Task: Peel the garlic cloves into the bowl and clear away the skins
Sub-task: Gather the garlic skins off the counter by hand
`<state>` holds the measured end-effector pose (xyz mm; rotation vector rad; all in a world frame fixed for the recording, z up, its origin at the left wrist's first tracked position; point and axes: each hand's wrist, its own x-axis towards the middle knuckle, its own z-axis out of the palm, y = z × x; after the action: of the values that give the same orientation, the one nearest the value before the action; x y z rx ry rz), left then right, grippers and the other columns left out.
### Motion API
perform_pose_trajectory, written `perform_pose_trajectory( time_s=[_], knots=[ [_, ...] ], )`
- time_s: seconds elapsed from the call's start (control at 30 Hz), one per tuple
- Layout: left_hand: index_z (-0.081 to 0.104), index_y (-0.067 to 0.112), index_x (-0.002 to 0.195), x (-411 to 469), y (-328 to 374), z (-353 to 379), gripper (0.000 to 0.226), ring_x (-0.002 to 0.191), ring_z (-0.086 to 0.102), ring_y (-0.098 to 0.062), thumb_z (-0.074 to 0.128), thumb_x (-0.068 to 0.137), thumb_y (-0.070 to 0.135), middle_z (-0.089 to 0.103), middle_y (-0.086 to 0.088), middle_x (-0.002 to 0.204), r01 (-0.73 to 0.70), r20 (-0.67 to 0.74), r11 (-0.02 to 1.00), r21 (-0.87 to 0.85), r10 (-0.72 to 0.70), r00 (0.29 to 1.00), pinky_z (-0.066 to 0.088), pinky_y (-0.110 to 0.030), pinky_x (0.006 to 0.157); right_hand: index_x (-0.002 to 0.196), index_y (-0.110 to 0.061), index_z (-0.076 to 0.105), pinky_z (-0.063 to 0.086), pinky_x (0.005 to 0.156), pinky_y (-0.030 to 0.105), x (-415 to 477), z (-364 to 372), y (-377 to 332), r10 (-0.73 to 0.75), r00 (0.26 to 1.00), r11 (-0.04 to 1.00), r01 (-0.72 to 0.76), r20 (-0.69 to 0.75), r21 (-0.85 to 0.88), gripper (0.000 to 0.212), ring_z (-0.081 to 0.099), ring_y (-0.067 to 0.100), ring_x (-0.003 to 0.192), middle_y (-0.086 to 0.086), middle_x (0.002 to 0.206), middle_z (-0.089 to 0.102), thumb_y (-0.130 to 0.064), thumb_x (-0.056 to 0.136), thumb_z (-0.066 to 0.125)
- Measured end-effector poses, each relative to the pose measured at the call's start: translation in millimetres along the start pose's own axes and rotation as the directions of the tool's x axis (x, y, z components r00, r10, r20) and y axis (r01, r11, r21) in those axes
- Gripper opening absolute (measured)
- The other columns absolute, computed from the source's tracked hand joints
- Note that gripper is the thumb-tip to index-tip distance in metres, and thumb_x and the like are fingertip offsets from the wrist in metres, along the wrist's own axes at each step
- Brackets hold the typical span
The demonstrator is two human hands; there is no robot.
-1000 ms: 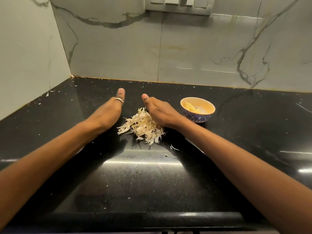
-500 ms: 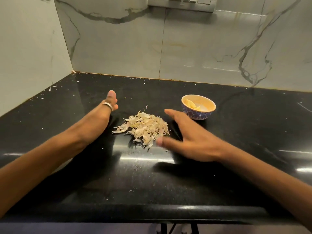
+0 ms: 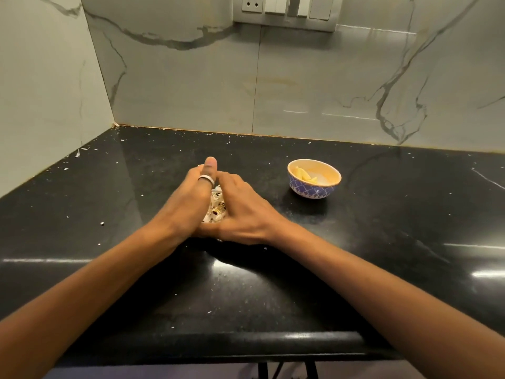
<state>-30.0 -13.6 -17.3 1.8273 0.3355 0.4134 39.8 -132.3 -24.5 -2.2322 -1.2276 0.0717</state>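
Single view: head camera, wide-angle. Looks from person's head forward and down, over front edge of surface (image 3: 382,242) toward back edge and marble wall (image 3: 328,77).

Both forearms enter from lower frame corners and meet mid-frame. Left hand (image 3: 188,203) and right hand (image 3: 246,214), cupped round garlic skins (image 3: 216,207), at arm's reach, slightly left of frame centre. Bowl (image 3: 314,178) right of hands, nearer back edge.

Back-left corner of surface in view. Socket panel (image 3: 284,12) cut by top frame border. Right end of surface runs out of frame.
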Motion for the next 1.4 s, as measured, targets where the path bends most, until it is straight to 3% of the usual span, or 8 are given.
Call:
perform_pose_trajectory(
  time_s=[0.1, 0.23, 0.43, 0.57, 0.73, 0.93, 1.3, 1.4],
  knots=[
    [0.049, 0.035, 0.135, -2, -1, 1, 0.058, 0.120, 0.055, -0.013, 0.026, 0.096, 0.073, 0.059, 0.007, 0.125, -0.001, -0.047, 0.997, 0.075, 0.005, 0.999, 0.038, -0.041, 0.110, 0.144, -0.024, 0.041, 0.046, 0.104, 0.047, 2, 3, 0, -0.044, 0.999, 0.994, 0.043, -0.014, -0.104, 0.086, 0.051, 0.026, 0.125, 0.003, 0.138, 0.054, -0.067, 0.075, 0.069],
    [0.052, 0.040, 0.109, 4, 1, 2, 0.042, 0.118, 0.056, -0.019, 0.027, 0.097, 0.071, 0.061, 0.008, 0.113, 0.039, -0.066, 0.995, 0.088, -0.033, 0.997, 0.038, -0.048, 0.111, 0.124, -0.020, 0.056, 0.044, 0.096, 0.049, -2, 5, -2, -0.105, 0.994, 0.967, 0.099, -0.015, -0.237, 0.052, 0.054, 0.030, 0.109, 0.005, 0.117, 0.059, -0.057, 0.089, 0.063],
    [0.047, 0.036, 0.133, 2, -2, 6, 0.053, 0.118, 0.055, -0.018, 0.027, 0.098, 0.071, 0.060, 0.008, 0.118, 0.013, -0.088, 0.994, 0.107, -0.004, 0.996, 0.039, -0.047, 0.110, 0.123, -0.021, 0.058, 0.040, 0.088, 0.048, -2, 3, -4, -0.113, 0.993, 0.945, 0.096, -0.037, -0.312, 0.032, 0.046, 0.027, 0.102, 0.003, 0.110, 0.051, -0.040, 0.098, 0.053],
    [0.050, 0.040, 0.114, 4, -3, 4, 0.052, 0.114, 0.056, -0.015, 0.027, 0.088, 0.080, 0.056, 0.024, 0.102, 0.002, -0.154, 0.999, 0.047, 0.005, 0.988, 0.040, -0.048, 0.110, 0.115, -0.017, 0.056, 0.044, 0.080, 0.048, -1, 5, -3, -0.134, 0.988, 0.947, 0.105, -0.074, -0.303, 0.026, 0.043, 0.027, 0.094, 0.004, 0.103, 0.048, -0.036, 0.099, 0.055],
    [0.053, 0.041, 0.093, 1, -1, 3, 0.051, 0.110, 0.056, -0.015, 0.025, 0.081, 0.081, 0.059, 0.022, 0.100, 0.012, -0.228, 1.000, 0.000, -0.012, 0.974, 0.042, -0.049, 0.108, 0.106, -0.014, 0.055, 0.040, 0.063, 0.039, 0, 4, -3, -0.182, 0.978, 0.927, 0.136, -0.103, -0.349, 0.022, 0.051, 0.029, 0.091, 0.003, 0.096, 0.049, -0.035, 0.099, 0.055],
    [0.053, 0.039, 0.090, 2, -1, 4, 0.049, 0.100, 0.057, -0.009, 0.026, 0.083, 0.079, 0.062, 0.018, 0.097, 0.008, -0.272, 0.998, -0.055, -0.023, 0.962, 0.042, -0.046, 0.107, 0.093, -0.017, 0.054, 0.033, 0.061, 0.036, 3, 3, -4, -0.187, 0.975, 0.917, 0.128, -0.123, -0.378, 0.026, 0.058, 0.033, 0.084, -0.004, 0.083, 0.042, -0.041, 0.101, 0.052],
    [0.058, 0.036, 0.094, 8, -3, -1, 0.059, 0.116, 0.057, -0.014, 0.024, 0.078, 0.081, 0.067, 0.007, 0.115, 0.005, -0.259, 0.989, -0.148, -0.044, 0.965, 0.039, -0.041, 0.106, 0.066, -0.023, 0.043, 0.031, 0.058, 0.036, 11, 5, -3, -0.179, 0.974, 0.932, 0.124, -0.137, -0.339, 0.040, 0.046, 0.033, 0.067, -0.003, 0.063, 0.040, -0.040, 0.100, 0.057],
    [0.061, 0.030, 0.101, 8, -4, -1, 0.058, 0.122, 0.055, -0.008, 0.029, 0.088, 0.076, 0.066, 0.005, 0.124, -0.019, -0.240, 0.964, -0.264, -0.047, 0.970, 0.034, -0.032, 0.103, 0.069, -0.016, 0.055, 0.031, 0.060, 0.035, 12, 4, -4, -0.159, 0.976, 0.941, 0.104, -0.149, -0.322, 0.035, 0.046, 0.036, 0.068, 0.011, 0.070, 0.057, -0.035, 0.100, 0.057]
  ],
)
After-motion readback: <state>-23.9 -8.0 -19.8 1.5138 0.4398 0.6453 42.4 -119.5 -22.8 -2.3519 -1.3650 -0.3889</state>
